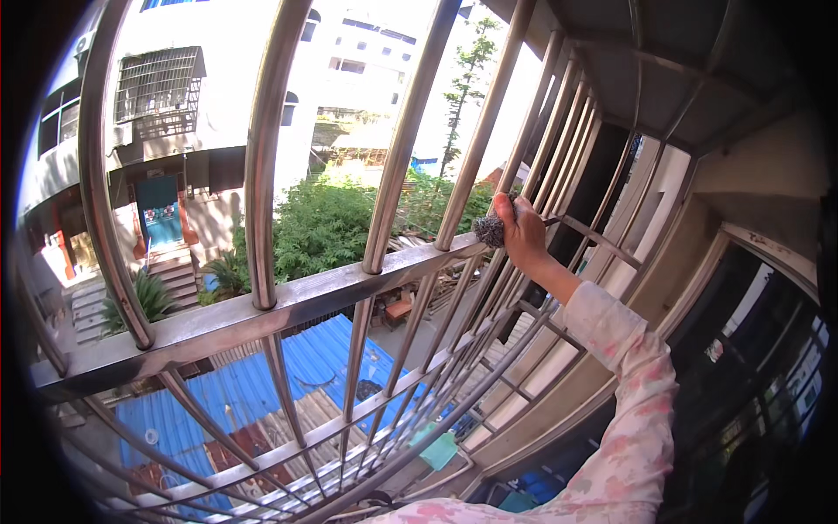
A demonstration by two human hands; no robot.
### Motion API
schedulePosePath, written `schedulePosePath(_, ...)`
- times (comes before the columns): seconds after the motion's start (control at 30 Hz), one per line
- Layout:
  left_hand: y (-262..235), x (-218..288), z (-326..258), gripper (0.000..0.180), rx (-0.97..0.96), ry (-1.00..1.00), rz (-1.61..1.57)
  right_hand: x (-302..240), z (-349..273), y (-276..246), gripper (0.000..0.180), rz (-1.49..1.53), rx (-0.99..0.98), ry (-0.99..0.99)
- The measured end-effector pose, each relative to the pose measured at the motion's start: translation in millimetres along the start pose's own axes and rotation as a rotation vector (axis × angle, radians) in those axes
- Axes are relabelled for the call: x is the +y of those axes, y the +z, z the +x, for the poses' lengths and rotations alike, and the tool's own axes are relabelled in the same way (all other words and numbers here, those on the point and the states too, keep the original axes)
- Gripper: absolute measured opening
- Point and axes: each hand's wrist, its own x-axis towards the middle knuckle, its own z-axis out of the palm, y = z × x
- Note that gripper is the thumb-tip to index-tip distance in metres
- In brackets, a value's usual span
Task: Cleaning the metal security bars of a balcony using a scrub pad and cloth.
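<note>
Right hand point(524, 229) fingers clamped on a grey scouring ball point(490, 230), pressed against an upright steel bar point(474, 157) above the rail point(262, 307); probably best scrubbed in short firm strokes along the bar; left hand unseen

The window grille bars point(266, 166) are smooth, shiny stainless metal with bright reflections. The scouring ball point(490, 230) in the right hand point(522, 231) looks like rough, grey tangled wire. The sleeve point(628, 393) is soft, matt cloth with pink flowers.
</note>
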Motion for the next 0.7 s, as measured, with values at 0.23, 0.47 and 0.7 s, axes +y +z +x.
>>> schedulePosePath(0.23,9,29,16,0.023,0.067,-0.007,0.084,-72,10,-26,0.047,-0.148,-0.168,0.335)
schedulePosePath(0.47,30,37,30,0.023,0.137,0.001,0.161,-69,-13,9,0.035,0.405,0.386,0.287)
schedulePosePath(0.7,50,45,33,0.023,0.237,-0.005,0.248,-46,-26,-22,0.033,0.873,-0.157,0.48)
